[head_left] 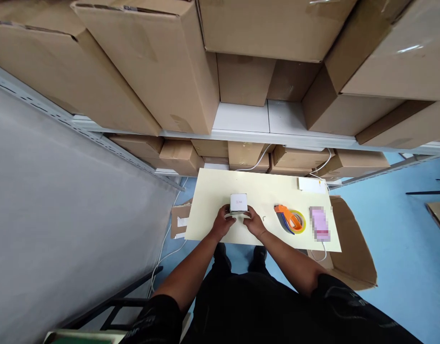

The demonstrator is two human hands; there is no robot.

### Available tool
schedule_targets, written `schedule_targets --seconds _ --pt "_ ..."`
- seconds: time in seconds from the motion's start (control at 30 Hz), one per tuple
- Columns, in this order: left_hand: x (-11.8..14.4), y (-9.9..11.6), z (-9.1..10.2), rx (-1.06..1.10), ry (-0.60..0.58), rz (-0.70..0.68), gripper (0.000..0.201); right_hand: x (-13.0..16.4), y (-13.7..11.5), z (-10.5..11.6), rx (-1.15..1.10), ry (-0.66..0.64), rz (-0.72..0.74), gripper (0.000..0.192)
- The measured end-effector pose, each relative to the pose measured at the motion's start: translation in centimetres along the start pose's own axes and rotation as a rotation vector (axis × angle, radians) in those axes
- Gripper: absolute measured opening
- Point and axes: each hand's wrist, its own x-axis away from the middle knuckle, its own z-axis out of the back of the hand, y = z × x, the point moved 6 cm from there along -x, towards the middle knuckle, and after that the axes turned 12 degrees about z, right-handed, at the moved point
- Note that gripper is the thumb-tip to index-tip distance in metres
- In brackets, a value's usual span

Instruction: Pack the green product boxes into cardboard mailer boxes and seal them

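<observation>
Pale desk (213, 191): both hands (223, 223) hold a seemingly closed white box (238, 202) nearer the left edge; tape dispenser (285, 214) lies unheld.

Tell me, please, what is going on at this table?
A person holds a small white box with the left-hand grip at one side and the right-hand grip at the other, over a pale table. Whether the box touches the table is hard to tell. Farther right lie an orange tape dispenser and a pixelated pink item. Cardboard boxes sit on the shelves beyond.
</observation>
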Motion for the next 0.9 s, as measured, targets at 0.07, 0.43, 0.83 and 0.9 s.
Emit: schedule_targets --seconds 0.07,0.43,0.83,0.9 --pt "-0.9 1.4 1.6 -0.005 0.023 -0.021 0.060 -1.6 -0.5 -1.4 0.002 -0.011 0.006 0.073" --pt "-8.6 5.6 10.9 -0.021 0.148 -0.045 0.065 -12.3 -2.1 -9.8 -0.002 -0.077 0.020 0.077" --pt "-13.4 7.0 13.4 0.016 0.161 -0.117 0.058 -17.9 -3.2 -12.0 0.062 -0.043 0.028 0.072" --pt "-13.5 6.8 13.6 0.006 0.165 -0.120 0.058 -18.0 -3.0 -11.9 0.082 -0.042 0.021 0.071"
